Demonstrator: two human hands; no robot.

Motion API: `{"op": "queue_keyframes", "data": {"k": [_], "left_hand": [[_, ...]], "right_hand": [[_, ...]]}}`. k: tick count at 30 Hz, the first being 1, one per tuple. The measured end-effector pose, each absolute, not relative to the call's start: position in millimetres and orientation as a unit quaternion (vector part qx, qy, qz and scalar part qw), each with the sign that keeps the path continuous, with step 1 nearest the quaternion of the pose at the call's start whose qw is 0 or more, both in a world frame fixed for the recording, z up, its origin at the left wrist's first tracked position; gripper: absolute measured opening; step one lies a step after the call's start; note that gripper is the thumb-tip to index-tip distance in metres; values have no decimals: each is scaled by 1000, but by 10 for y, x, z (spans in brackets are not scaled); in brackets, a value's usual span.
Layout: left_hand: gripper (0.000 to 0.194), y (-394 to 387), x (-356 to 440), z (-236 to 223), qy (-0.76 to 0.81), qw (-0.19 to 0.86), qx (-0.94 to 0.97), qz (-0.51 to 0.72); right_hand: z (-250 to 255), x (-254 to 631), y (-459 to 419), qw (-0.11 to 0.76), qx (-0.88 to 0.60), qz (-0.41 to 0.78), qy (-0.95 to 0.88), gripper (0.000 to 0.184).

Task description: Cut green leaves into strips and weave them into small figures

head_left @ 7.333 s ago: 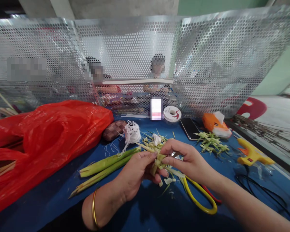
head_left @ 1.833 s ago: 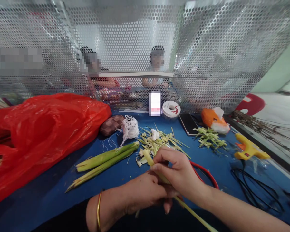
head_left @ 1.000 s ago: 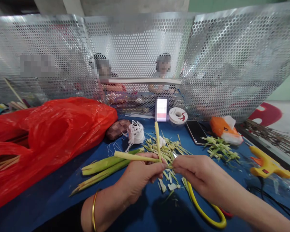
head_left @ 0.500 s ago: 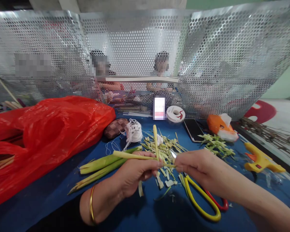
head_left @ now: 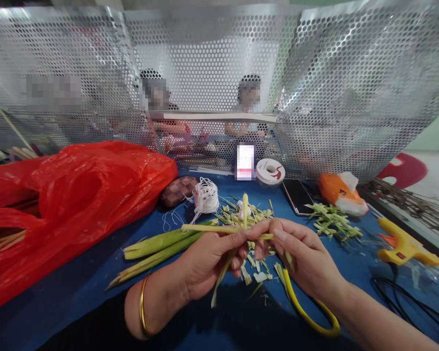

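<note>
Crossing leaf strips (head_left: 219, 228) pinched between left hand (head_left: 208, 261) and right hand (head_left: 307, 258) fingertips

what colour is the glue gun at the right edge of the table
Yellow with an orange nozzle; the glue gun shows in the head view.

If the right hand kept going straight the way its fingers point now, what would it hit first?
The right hand points left toward the left hand. Its fingertips already touch the pale leaf strips both hands pinch, so it would likely press into those, then the left hand's fingers.
</note>
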State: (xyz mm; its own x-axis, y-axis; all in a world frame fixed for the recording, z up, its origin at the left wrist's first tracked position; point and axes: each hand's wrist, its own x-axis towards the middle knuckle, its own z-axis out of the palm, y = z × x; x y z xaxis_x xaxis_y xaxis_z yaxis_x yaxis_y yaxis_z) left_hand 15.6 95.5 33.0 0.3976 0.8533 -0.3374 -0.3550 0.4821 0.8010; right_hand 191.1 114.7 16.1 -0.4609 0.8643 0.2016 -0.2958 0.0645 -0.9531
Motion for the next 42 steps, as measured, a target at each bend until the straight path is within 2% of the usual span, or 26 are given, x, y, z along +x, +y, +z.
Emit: {"op": "queue_keyframes", "data": {"k": [5, 10, 17, 20, 23, 33, 42], "left_hand": [[34, 943, 180, 254, 418, 732, 330, 425], [29, 954, 214, 212, 442, 655, 400, 465], [24, 968, 240, 139, 435, 622, 427, 492], [20, 977, 228, 112, 436, 622, 456, 463], [24, 981, 226, 84, 441, 629, 453, 452], [29, 861, 320, 110, 445, 568, 468, 511], [35, 859, 317, 126, 472, 588, 435, 492]], "right_hand": [[124, 1845, 1106, 446, -226, 670, -548, 27], [127, 1737, 1045, 477, -248, 719, -440, 19], [175, 1706, 1030, 482, -317, 765, -286, 23], [156, 1715, 1054, 448, -321, 786, -280, 24], [130, 1715, 1063, 437, -328, 785, -291, 21], [115, 1679, 989, 475, -302, 793, -233, 16], [122, 1686, 973, 482, -313, 781, -243, 16]]}}
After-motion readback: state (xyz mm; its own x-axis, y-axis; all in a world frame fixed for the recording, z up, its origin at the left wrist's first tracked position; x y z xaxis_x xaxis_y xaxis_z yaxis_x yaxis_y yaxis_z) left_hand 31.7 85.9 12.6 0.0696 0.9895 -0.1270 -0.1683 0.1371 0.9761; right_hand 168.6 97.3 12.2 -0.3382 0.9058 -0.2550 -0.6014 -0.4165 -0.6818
